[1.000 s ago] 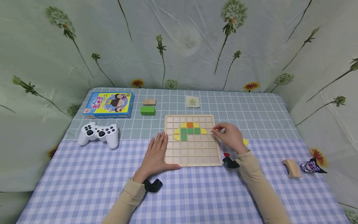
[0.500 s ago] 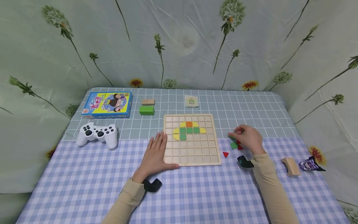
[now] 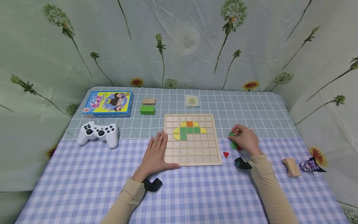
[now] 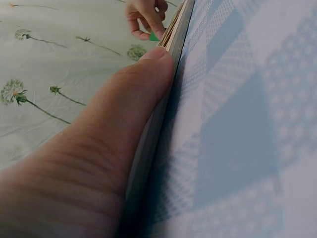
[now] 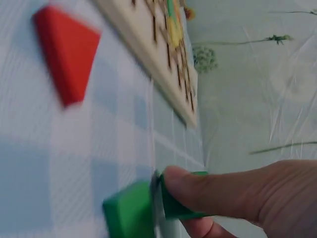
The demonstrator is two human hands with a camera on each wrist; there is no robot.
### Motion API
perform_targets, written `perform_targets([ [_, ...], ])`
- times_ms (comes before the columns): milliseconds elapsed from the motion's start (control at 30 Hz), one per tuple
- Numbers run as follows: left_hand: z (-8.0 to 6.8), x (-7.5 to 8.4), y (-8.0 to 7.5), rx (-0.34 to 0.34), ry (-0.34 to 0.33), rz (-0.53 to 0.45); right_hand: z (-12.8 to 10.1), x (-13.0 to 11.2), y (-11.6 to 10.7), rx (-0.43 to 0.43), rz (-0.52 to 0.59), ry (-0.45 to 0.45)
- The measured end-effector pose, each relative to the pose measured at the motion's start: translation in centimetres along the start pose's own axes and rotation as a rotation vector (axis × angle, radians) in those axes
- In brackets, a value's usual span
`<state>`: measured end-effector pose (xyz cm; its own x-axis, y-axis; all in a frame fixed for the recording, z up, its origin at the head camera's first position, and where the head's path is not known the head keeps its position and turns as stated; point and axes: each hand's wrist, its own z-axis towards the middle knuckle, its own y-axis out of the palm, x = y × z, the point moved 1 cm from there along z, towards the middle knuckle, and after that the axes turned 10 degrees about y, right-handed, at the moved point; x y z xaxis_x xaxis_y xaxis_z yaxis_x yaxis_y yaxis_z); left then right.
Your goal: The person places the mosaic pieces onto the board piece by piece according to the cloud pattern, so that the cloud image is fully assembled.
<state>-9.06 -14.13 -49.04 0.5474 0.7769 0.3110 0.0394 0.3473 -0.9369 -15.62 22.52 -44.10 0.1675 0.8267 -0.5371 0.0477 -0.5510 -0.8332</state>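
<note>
Here I see my right hand [image 3: 246, 140] pinching a green square tile [image 5: 181, 198], half hidden by fingers; my left hand [image 3: 155, 154] lies flat, fingers straight, against the wooden grid board [image 3: 193, 155].

We wear long beige fabric sleeves [image 3: 268, 183] that reach to both wrists. A small black curved camera mount [image 3: 152, 184] sits strapped at our left wrist, and a matching black one [image 3: 242, 163] at our right. Our hands are bare.
</note>
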Motion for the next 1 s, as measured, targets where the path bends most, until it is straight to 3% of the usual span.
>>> perform_targets([
  [233, 0.0, 0.0, -0.1, -0.013, -0.006, 0.0, 0.0, -2.9, 1.0, 0.009, 0.074, -0.086],
  [500, 0.1, 0.0, 0.0, -0.039, -0.024, -0.003, -0.1, -7.6, 3.9, -0.054, 0.206, -0.217],
  [733, 0.1, 0.1, 0.0, -0.046, -0.029, -0.003, -0.2, -9.7, 6.2, -0.132, 0.185, -0.231],
  [1000, 0.1, 0.1, -0.1, -0.051, -0.03, -0.002, -0.2, -10.7, 7.3, -0.155, 0.126, -0.25],
])
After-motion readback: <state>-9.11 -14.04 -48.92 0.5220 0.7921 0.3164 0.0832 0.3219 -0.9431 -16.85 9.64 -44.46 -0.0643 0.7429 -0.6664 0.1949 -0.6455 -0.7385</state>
